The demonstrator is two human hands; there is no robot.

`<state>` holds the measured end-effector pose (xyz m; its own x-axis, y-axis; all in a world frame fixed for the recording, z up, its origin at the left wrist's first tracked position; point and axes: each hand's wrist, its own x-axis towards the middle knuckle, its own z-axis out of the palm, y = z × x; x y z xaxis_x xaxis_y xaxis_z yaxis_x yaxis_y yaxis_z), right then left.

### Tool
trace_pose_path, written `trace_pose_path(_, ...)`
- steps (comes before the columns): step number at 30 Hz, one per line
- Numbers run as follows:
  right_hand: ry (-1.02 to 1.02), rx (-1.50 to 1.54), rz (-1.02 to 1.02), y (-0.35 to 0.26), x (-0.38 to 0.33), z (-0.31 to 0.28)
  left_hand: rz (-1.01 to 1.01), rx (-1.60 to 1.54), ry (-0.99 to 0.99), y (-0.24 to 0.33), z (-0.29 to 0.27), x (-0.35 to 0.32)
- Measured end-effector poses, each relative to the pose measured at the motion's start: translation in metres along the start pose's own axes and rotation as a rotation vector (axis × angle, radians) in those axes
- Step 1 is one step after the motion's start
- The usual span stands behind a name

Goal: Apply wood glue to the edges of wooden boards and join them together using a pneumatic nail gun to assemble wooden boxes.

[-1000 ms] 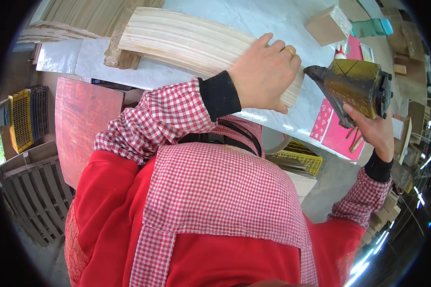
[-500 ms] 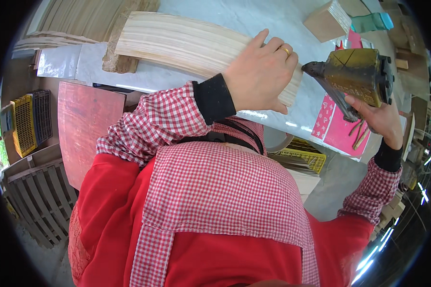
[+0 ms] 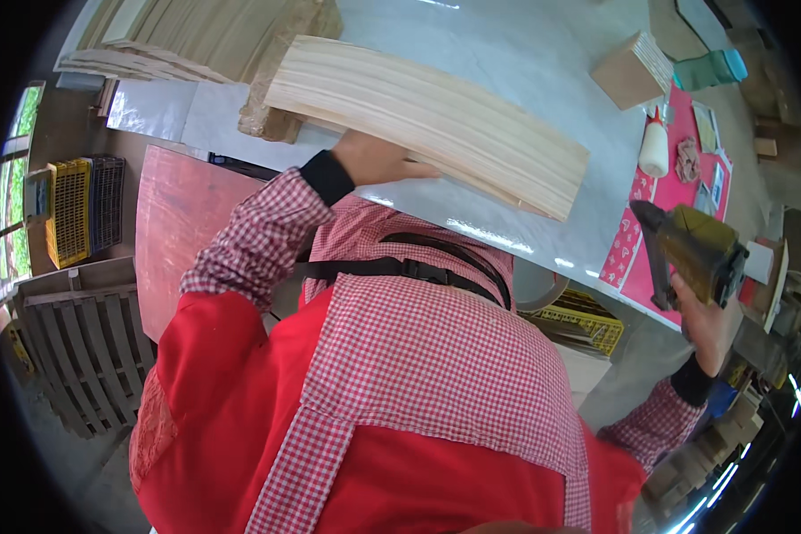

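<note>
A long pale wooden board [image 3: 436, 125] lies slantwise on the table, its left end on a brown wrapped block [image 3: 270, 102]. At the board's near edge, toward its left part, is my left hand [image 3: 374, 158]. Its thumb sticks out straight to the right along the edge, while the other fingers are hidden behind or under the board. Off to the right, my right hand [image 3: 703, 322] is closed round the handle of a worn, yellow-black nail gun [image 3: 699, 249]. The tool's dark nose points up and left, apart from the board.
Stacked boards [image 3: 182, 40] stand at the far left. On the right, a white glue bottle [image 3: 654, 147] with a red tip lies on a pink sheet [image 3: 636, 258], near a wooden block [image 3: 632, 71] and a teal bottle [image 3: 710, 69]. Yellow crates [image 3: 68, 214] stand left.
My left hand has left the board's right end and moved left to its near edge. My right hand has drawn the nail gun down, away from the board.
</note>
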<state>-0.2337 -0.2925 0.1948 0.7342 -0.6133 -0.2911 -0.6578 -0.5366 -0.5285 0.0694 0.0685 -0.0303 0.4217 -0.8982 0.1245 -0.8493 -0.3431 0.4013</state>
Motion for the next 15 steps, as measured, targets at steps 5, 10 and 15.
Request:
trace_pose_path(5,0.127,-0.041,0.027,0.043,-0.029,-0.013,0.097,-0.576,-0.108,0.03,0.037,0.039)
trace_pose_path(10,0.13,0.022,0.149,0.011,-0.037,-0.019,0.061,-0.512,-0.14,0.129,0.077,0.083)
trace_pose_path(15,0.125,-0.006,0.135,0.004,-0.035,-0.023,0.353,-0.488,-0.125,0.128,0.02,0.043)
